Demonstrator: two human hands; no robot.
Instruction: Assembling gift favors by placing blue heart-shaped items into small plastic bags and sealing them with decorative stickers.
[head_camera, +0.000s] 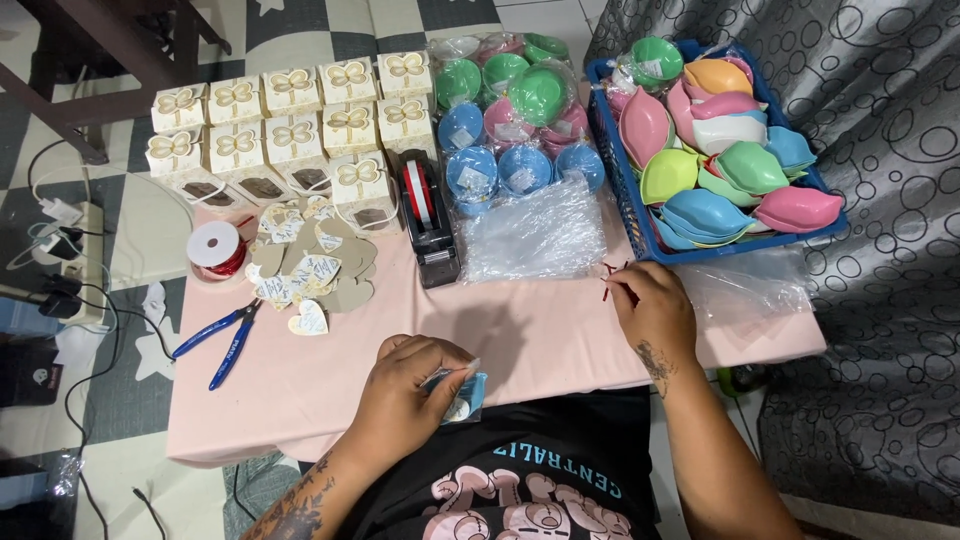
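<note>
While both hands grip: one blue dish, one red tie.

Pale pink table, blue basket, cream boxes with gold bows, blue-handled pliers, red ribbon spool, black-and-grey checkered floor.

Glossy pastel plastic leaf-shaped dishes fill a blue plastic basket; crinkled clear cellophane bags lie on matt pink cloth table cover beside cream paper gift boxes.

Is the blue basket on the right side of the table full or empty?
Full: the blue basket is heaped above its rim with pastel leaf-shaped dishes.
</note>
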